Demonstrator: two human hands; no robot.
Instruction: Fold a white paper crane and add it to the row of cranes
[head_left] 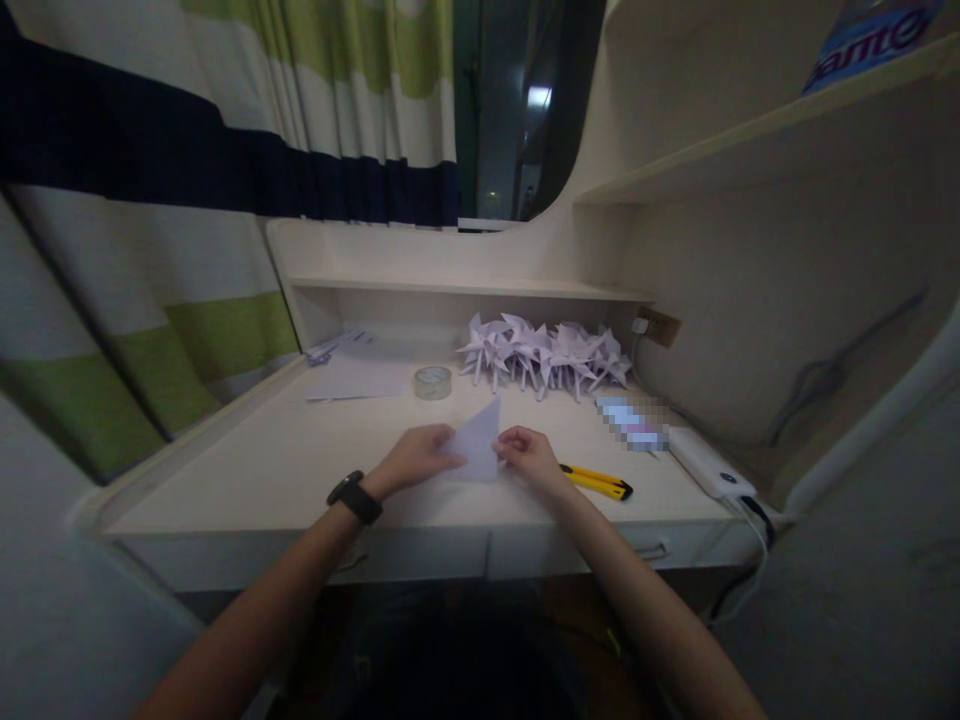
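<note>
A folded piece of white paper (478, 447), its upper corner pointed, is held up just above the desk between both hands. My left hand (424, 457), with a dark watch on the wrist, pinches its left side between thumb and fingers. On the right edge, my right hand (527, 452) has its fingertips closed on the paper. A yellow utility knife (598, 481) lies on the desk beside my right wrist. Behind the hands stands a roll of clear tape (433, 382). Several folded white paper pinwheels (547, 352) are bunched together at the back.
White paper sheets (360, 370) lie at the back left of the desk (247, 470). At the right are a lit phone (632, 423) and a white power strip (709, 463) with cables. A shelf (750, 120) overhangs the right side, and a curtain (225, 200) hangs at the left.
</note>
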